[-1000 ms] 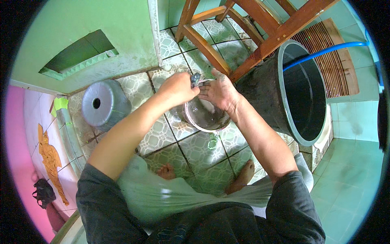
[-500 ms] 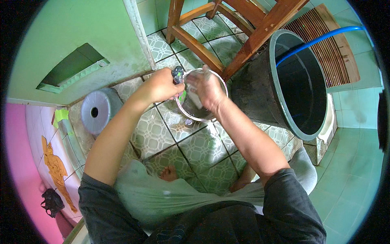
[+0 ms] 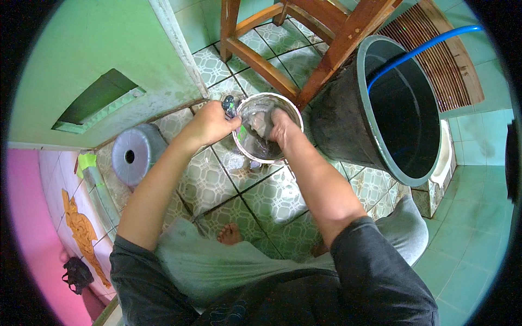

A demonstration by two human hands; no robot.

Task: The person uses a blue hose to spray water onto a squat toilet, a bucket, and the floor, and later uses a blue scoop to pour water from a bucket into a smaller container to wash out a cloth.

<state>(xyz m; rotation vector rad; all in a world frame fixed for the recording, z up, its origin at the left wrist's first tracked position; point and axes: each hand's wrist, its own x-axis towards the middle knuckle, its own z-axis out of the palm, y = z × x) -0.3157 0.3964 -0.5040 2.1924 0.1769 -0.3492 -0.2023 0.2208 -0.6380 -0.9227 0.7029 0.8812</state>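
Note:
A round container (image 3: 250,156) with a pale rim stands over the tiled floor between my arms. Liquid and a pale, whitish mass (image 3: 261,124) show inside it; I cannot make out what the mass is. At its left rim, my left hand (image 3: 211,123) is closed around a dark, rounded grip-like part (image 3: 229,104) with green specks. My right hand (image 3: 281,125) reaches down inside the container, beside the pale mass. The fingers of that hand are hidden, so whether they hold anything does not show.
A big black bucket (image 3: 348,119) with a blue hose (image 3: 418,51) in it stands tilted in view on the right. Behind the container are wooden stool legs (image 3: 263,65). A grey-lilac plastic stool (image 3: 120,152) is at the left, by the green wall (image 3: 103,49). My bare foot (image 3: 230,234) is below.
My right hand has gone from blurred, with fingers up over the container's opening, to lowered inside it. My left hand keeps its grip at the rim, slightly further left.

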